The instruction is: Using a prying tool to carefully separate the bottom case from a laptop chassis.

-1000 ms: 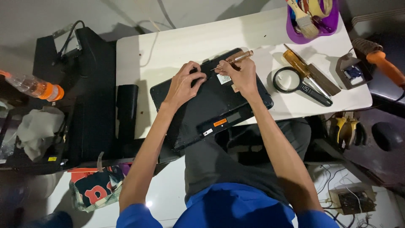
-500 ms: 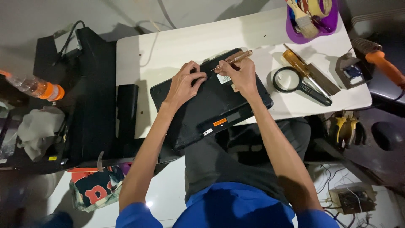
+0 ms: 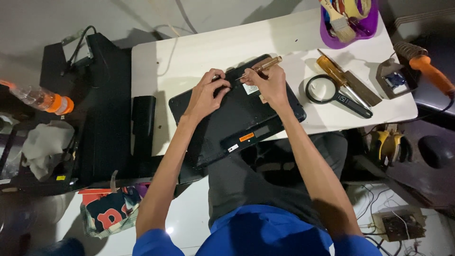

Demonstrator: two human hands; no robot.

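Two hands on upturned black laptop (image 3: pixel 237 114), lying across near edge of white bench (image 3: pixel 189 52), overhanging lap. Left hand (image 3: pixel 208 92), grip pressed flat with fingers curled on casing, likely steadying it. Right hand (image 3: pixel 268 85), grip clenched round screwdriver (image 3: pixel 259 66), tip angled down at casing between both hands, probably on screw. Right of that grip: magnifier (image 3: pixel 324 90), second screwdriver (image 3: pixel 339 78). Versus earlier frame: no visible change, hands and tool in same pose.
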